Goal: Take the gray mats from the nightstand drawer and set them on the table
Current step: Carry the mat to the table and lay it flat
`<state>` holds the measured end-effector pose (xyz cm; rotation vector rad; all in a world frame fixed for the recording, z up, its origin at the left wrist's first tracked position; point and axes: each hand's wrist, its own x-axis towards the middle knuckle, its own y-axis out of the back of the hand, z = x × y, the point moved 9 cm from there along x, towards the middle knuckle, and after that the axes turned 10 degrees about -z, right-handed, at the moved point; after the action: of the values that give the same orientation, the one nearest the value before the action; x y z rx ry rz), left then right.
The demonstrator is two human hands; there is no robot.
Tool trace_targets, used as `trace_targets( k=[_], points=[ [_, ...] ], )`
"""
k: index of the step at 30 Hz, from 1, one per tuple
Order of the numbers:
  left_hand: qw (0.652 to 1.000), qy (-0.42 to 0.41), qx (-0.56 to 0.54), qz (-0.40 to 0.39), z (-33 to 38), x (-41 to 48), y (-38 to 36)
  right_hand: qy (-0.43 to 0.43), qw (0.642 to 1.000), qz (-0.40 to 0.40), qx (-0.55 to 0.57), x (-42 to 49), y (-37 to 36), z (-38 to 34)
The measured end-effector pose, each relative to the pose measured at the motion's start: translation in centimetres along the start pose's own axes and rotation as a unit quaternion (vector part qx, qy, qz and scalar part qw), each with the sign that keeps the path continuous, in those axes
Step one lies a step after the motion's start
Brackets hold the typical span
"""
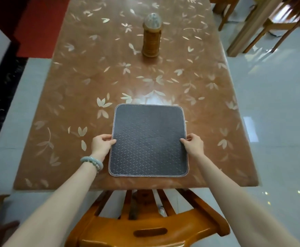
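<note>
A square gray mat (149,139) with a stitched pale border and a dotted diamond pattern lies flat near the front edge of the brown table (85,90). My left hand (102,144) pinches its left edge, thumb on top. My right hand (193,144) pinches its right edge the same way. Whether more mats lie under the top one cannot be told. The nightstand is out of view.
A brown cylindrical lantern with a clear dome (151,35) stands upright at the far middle of the table. A wooden chair back (149,227) is right below the table's front edge. More wooden chairs (277,24) stand at the back right on a glossy tiled floor.
</note>
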<state>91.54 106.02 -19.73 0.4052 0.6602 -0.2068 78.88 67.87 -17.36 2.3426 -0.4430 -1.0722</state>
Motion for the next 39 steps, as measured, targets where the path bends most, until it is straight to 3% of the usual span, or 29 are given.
trace_targets(
  k=[5, 11, 14, 18, 23, 28, 35, 39],
  points=[
    [0.993, -0.025, 0.115, 0.012, -0.1, -0.9, 0.8, 0.009, 1.000, 0.003, -0.009, -0.6, -0.5, 0.9],
    [0.986, -0.042, 0.161, 0.025, -0.4, -2.4, 1.2, 0.029, 0.999, 0.011, 0.013, -1.5, -1.4, 1.5],
    [0.975, -0.060, 0.210, 0.033, 0.2, -2.6, 0.7, 0.032, 0.997, 0.029, -0.061, -1.6, -1.2, 0.9],
    [0.917, -0.168, 0.360, 0.041, 4.0, -2.2, -1.7, 0.101, 0.975, 0.085, -0.178, -0.9, -0.8, -3.0],
    [0.800, -0.269, 0.533, -0.057, 8.9, 1.2, -8.7, 0.241, 0.919, -0.009, -0.311, 1.7, -6.3, -11.3],
    [0.727, -0.276, 0.624, -0.077, 9.7, 4.1, -12.4, 0.260, 0.879, -0.064, -0.394, 4.1, -12.1, -13.7],
    [0.754, -0.279, 0.584, -0.111, 8.8, 5.1, -13.1, 0.257, 0.881, -0.062, -0.392, 5.2, -13.0, -12.5],
    [0.778, -0.253, 0.572, -0.061, 8.5, 6.1, -10.1, 0.242, 0.899, -0.013, -0.365, 5.8, -9.2, -11.1]
  ],
)
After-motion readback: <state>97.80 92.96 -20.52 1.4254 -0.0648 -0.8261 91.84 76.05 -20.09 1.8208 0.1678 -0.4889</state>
